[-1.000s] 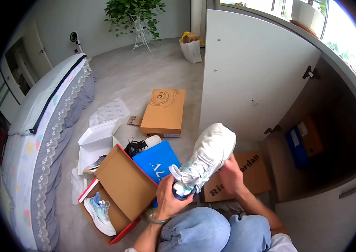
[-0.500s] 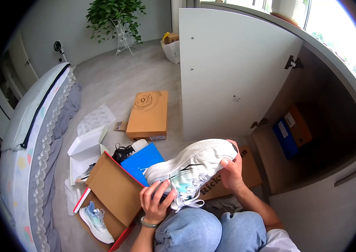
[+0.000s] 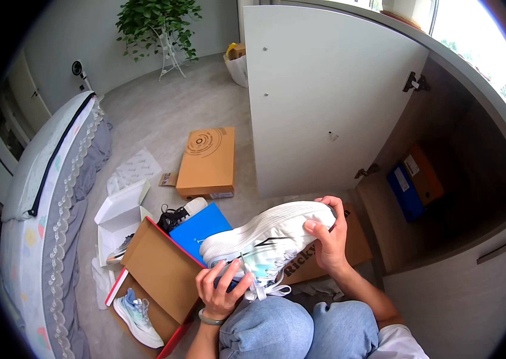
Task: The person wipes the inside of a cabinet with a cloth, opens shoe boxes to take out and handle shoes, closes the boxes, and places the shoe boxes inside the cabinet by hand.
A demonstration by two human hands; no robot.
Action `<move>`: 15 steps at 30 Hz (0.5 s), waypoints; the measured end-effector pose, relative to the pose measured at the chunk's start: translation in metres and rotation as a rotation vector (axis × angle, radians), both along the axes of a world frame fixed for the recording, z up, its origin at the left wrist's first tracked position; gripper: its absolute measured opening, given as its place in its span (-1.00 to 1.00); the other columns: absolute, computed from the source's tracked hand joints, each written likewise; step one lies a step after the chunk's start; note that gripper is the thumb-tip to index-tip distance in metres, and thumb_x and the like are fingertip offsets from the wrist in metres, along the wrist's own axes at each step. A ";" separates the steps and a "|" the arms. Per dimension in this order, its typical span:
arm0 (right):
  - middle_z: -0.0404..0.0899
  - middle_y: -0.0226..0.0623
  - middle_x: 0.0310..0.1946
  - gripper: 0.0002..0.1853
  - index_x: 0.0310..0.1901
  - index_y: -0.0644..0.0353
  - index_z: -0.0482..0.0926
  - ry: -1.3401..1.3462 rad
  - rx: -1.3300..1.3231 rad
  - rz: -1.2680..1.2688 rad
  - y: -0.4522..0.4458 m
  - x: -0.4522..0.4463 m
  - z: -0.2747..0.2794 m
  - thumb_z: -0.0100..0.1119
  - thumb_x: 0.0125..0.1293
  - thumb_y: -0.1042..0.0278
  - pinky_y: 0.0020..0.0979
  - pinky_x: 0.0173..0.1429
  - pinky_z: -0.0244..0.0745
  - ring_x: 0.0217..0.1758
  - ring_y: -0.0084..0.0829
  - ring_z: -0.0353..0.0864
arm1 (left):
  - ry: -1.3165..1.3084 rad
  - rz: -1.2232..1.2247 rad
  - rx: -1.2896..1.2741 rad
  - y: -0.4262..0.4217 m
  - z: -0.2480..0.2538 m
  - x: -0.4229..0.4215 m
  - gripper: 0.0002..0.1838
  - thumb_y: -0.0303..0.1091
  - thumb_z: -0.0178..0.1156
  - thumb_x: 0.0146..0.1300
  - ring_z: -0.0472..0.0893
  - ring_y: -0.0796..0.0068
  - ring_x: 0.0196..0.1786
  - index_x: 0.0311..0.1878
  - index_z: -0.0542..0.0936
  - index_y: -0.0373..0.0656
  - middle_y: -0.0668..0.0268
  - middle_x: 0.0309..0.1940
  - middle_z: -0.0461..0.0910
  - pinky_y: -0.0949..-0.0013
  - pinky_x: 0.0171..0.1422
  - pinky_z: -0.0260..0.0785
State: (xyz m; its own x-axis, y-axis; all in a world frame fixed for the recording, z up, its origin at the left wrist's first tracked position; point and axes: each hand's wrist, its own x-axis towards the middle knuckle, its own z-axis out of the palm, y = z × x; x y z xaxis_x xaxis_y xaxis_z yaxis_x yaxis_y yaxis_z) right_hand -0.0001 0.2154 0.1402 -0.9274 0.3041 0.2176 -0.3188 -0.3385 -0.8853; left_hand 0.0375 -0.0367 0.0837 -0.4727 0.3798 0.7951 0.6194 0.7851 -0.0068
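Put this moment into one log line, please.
left grip: at heel end | right grip: holding toe | white shoe: tilted | similar shoe: in open red-edged box

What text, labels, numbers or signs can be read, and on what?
"Ricky": flat brown cardboard box; further lettering mostly hidden.
Too small or blurred:
print on white tissue paper
white labels inside open cabinet
sticker on ring-printed brown box
printed brown tag
mark on blue cardboard box
Held white shoe: none legible.

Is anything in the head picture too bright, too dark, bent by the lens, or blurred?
Head view: the window glares mostly white; the cabinet interior sinks into shadow; the cabinet door shows a bowed top edge; the corners are black; the held shoe looks reasonably sharp.
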 end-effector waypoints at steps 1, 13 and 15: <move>0.38 -0.32 0.00 -0.46 0.08 0.17 0.33 0.000 -0.001 -0.001 0.000 0.000 0.000 0.42 0.12 0.39 -0.40 0.17 0.41 0.07 -0.48 0.44 | 0.000 -0.001 -0.001 0.000 0.000 -0.001 -0.67 -0.20 0.29 0.29 0.54 0.33 0.12 0.09 0.59 0.47 0.52 0.10 0.63 0.20 0.09 0.36; 0.18 -0.15 0.48 -0.09 0.57 0.21 -0.03 -0.218 0.011 0.460 -0.012 -0.004 -0.035 0.25 0.32 0.13 -0.24 0.53 0.10 0.50 -0.26 0.21 | -1.275 -0.477 1.286 0.006 -0.016 -0.003 -0.25 -0.47 0.50 -0.11 0.60 0.38 0.09 0.23 0.44 -0.33 0.24 0.03 0.60 0.27 0.27 0.42; 0.17 -0.16 0.46 -0.07 0.57 0.18 -0.09 -0.313 -0.136 0.544 -0.019 -0.002 -0.053 0.24 0.32 0.14 -0.23 0.52 0.11 0.48 -0.27 0.22 | -1.353 -0.481 1.291 0.006 -0.013 -0.002 -0.27 -0.46 0.47 -0.06 0.58 0.35 0.14 0.26 0.42 -0.32 0.21 0.07 0.59 0.26 0.32 0.37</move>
